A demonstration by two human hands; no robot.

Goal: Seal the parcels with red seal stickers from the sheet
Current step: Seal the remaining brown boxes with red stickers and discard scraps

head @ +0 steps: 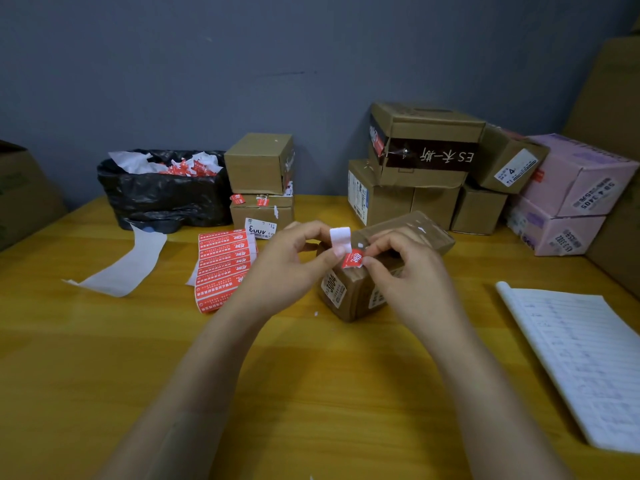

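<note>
Two bare forearms reached forward over the table [104,358], with a lined notebook [581,362] lying near its right edge. Above the nearest parcel [349,299], a taped brown box labelled 3004, the hands met. The left hand [287,261] pinched a white backing strip [340,239] between thumb and forefinger, the strip standing up from the fingers. The right hand [405,268] pinched the red sticker [352,258] by its edge, fingers closed on it; the sticker touched the lower end of the strip, and whether it had fully come off could not be told. It hung just above the parcel's top, not yet on it.

Left of the hands lay the sheet [221,268] of red stickers, flat on the table, and farther left a bare white liner [128,265]. Behind the sheet stood two stacked boxes [261,181], the lower one bearing red stickers. A black-lined bin [162,188] of scraps sat beside them against the wall. To the right rear, brown cartons [422,168] and pink boxes [568,195] were piled.
</note>
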